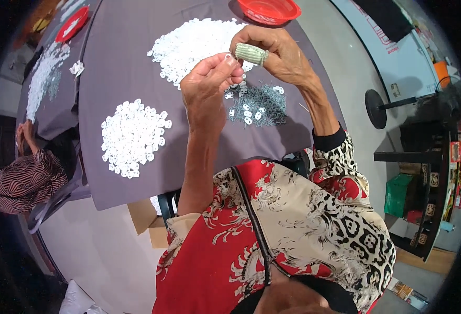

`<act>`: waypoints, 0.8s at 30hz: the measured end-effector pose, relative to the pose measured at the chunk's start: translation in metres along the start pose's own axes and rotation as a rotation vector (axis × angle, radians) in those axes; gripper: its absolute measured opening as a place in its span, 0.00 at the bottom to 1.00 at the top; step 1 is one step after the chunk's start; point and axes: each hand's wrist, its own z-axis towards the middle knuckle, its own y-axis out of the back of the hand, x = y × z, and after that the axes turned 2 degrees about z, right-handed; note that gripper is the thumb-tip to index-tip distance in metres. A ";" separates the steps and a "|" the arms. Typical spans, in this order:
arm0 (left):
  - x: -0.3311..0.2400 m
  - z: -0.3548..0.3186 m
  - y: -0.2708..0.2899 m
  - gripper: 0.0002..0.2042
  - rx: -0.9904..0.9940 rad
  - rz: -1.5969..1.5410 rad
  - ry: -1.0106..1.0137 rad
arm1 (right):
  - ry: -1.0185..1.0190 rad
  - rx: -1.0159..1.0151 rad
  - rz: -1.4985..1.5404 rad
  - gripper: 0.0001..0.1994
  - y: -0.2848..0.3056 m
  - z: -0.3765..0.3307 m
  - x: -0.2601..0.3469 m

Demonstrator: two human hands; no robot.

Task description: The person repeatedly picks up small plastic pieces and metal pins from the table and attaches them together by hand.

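1. Covering most of the upper frame, a grey-purple cloth (116, 68) lies under everything worked on.
2. At upper right, a white panel (406, 68) carries red and dark print; elsewhere, no label is clear enough to tell.
3. In the upper centre spreads a large heap of white pieces (194, 44); left of centre lies a smaller heap (131, 138).
4. The right hand (288, 57), upper centre-right, is curled, a green ribbed finger cover (250, 54) on one digit; whether it holds anything, I cannot tell.
5. The left hand (207, 83), beside it, is pinched narrow at the tips, apparently on a white piece (228, 56).
6. Below the hands, thin dark screws or nails (272, 104) form a pile: probably stiff, hard, pointed, best picked up by the head.
7. Single white pieces, some lying on that pile, look like holed plastic: likely light, stiff and slippery, best held by the edges, holes uncovered.
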 end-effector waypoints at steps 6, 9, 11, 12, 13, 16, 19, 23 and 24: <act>-0.004 -0.002 0.001 0.11 -0.005 -0.012 -0.002 | -0.020 -0.059 0.262 0.07 -0.005 -0.001 -0.006; 0.002 0.000 0.000 0.11 0.015 -0.036 -0.008 | 0.032 -0.069 0.236 0.06 -0.004 -0.003 -0.010; 0.003 0.002 0.000 0.11 0.019 -0.044 -0.008 | 0.052 -0.030 0.141 0.07 -0.002 -0.002 -0.011; 0.001 0.002 -0.001 0.10 0.016 -0.032 -0.016 | 0.046 -0.032 0.147 0.07 -0.002 -0.001 -0.010; 0.000 0.002 0.000 0.10 0.013 -0.021 -0.024 | 0.053 -0.033 0.123 0.07 -0.003 0.000 -0.008; -0.002 0.006 0.008 0.09 -0.009 -0.001 -0.053 | 0.040 -0.056 0.138 0.08 -0.009 0.001 -0.010; -0.004 0.008 0.014 0.10 -0.089 0.002 -0.074 | -0.048 -0.059 0.299 0.08 -0.011 -0.006 -0.036; -0.020 0.010 0.029 0.09 -0.178 -0.009 -0.113 | -0.261 0.039 -0.087 0.07 -0.032 -0.022 -0.088; -0.017 0.012 0.029 0.09 -0.198 -0.021 -0.110 | -0.281 0.051 -0.125 0.07 -0.036 -0.032 -0.103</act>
